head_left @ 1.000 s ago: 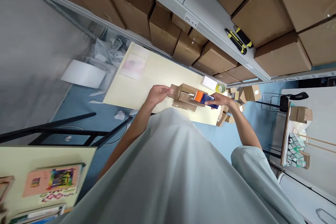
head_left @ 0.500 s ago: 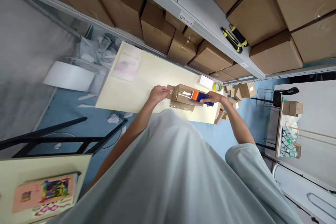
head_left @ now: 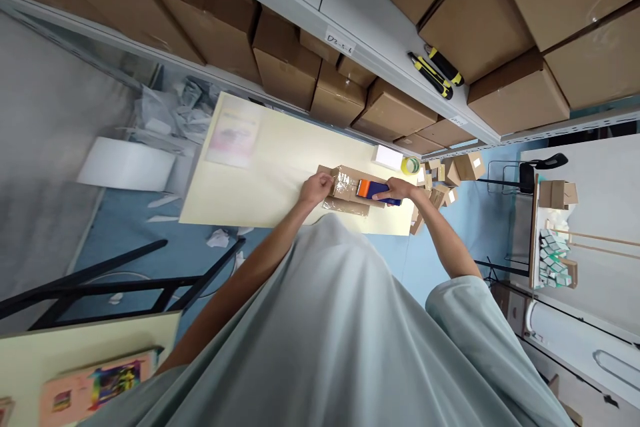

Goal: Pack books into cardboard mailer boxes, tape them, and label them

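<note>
A small cardboard carton point(head_left: 345, 181) lies on the pale yellow table, with shiny clear tape across it and along its near flap point(head_left: 345, 205). My left hand point(head_left: 317, 188) is closed at the carton's left end, fingers pinched on the cardboard there. My right hand point(head_left: 399, 189) grips a dark blue oblong thing with an orange end point(head_left: 377, 191), which lies over the carton's right part, orange end pointing left. I cannot tell its exact kind. Beyond my right hand are a white box point(head_left: 388, 157) and a yellow-green roll of tape point(head_left: 411, 165).
A shelf of brown cartons point(head_left: 287, 57) runs along the table's point(head_left: 280, 147) far side. Two yellow-and-black utility knives point(head_left: 431, 75) lie on the shelf above. Small cartons point(head_left: 453, 177) are piled at the right; crumpled plastic point(head_left: 175, 110) lies at the left.
My left hand has moved right, closer against the carton's end. My right hand and the blue and orange thing have shifted slightly left. The view has tilted a little.
</note>
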### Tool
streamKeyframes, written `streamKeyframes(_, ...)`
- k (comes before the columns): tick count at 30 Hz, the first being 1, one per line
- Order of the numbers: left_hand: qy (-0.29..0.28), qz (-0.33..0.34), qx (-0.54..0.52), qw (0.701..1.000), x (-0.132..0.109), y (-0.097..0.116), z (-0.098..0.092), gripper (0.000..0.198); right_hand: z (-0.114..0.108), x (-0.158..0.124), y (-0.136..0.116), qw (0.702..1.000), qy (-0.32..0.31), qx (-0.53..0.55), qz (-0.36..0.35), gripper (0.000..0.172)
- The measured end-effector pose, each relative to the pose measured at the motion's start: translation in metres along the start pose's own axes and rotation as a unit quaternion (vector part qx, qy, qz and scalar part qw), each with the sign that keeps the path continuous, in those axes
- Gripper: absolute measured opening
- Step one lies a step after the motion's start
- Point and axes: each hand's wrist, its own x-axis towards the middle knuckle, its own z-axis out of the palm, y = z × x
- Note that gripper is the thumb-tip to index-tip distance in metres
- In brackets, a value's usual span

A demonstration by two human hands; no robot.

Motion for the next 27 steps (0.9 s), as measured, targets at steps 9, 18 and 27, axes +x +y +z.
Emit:
streamKeyframes(9, 0.033, 0.049, 0.148, 0.987, -0.024, 0.005, 0.005, 0.072, 0.001, -0.002, 0.010, 0.999, -0.023, -0.024, -0.021, 0.075)
streamKeyframes(18, -0.141, 0.291, 0.375, 0.869, -0.033, 0.061, 0.036, 0.135, 0.004, 0.009, 0.015, 0.995, 0.024, -0.093, -0.008, 0.072)
streamKeyframes(27, -0.144, 0.231, 0.435, 0.858, -0.035, 0.063, 0.048, 0.128, 0.005, 0.006, 0.081, 0.999, -0.025, 0.019, -0.017, 0.065)
